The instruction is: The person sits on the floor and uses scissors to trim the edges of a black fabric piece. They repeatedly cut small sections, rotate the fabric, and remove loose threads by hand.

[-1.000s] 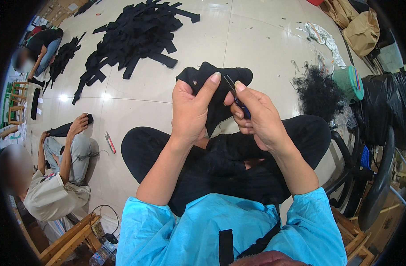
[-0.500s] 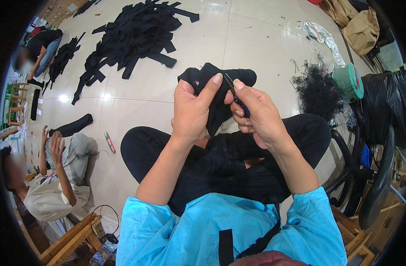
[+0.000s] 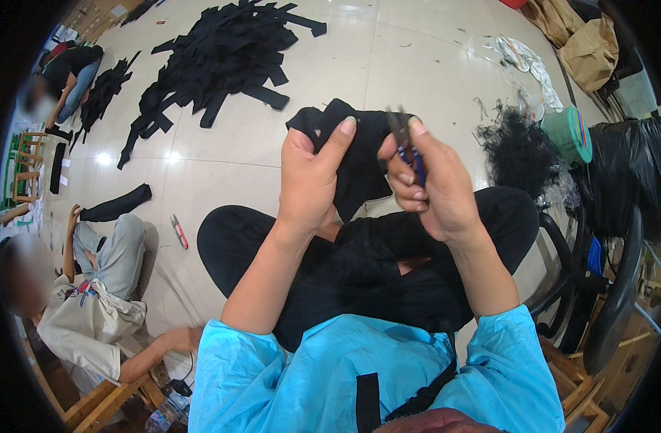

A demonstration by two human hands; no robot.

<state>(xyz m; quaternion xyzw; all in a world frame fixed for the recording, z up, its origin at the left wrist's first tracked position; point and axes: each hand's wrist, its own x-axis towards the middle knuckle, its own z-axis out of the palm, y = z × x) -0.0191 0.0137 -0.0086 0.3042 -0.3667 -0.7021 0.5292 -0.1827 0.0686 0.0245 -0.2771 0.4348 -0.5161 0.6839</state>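
Note:
My left hand (image 3: 310, 169) pinches a piece of black fabric (image 3: 363, 155) with its thumb on top, holding it above my crossed legs. In my closed right hand (image 3: 435, 177) is a pair of small thread snips (image 3: 410, 155) with dark blue handles. Their blades point upward and are blurred by motion, beside the right part of the fabric. The fabric has a small light spot or hole near my left thumb. Part of the cloth hangs down between my hands.
A heap of black fabric pieces (image 3: 222, 61) lies ahead on the tiled floor. Red-handled snips (image 3: 179, 232) lie left of my knee. A co-worker (image 3: 92, 310) sits at the left. Black thread scraps (image 3: 518, 151), a green tub (image 3: 567, 133) and a black chair (image 3: 612, 289) are at the right.
My right hand has moved right, away from my left thumb, and the snips now point more upright. The seated co-worker has stretched an arm toward my left side.

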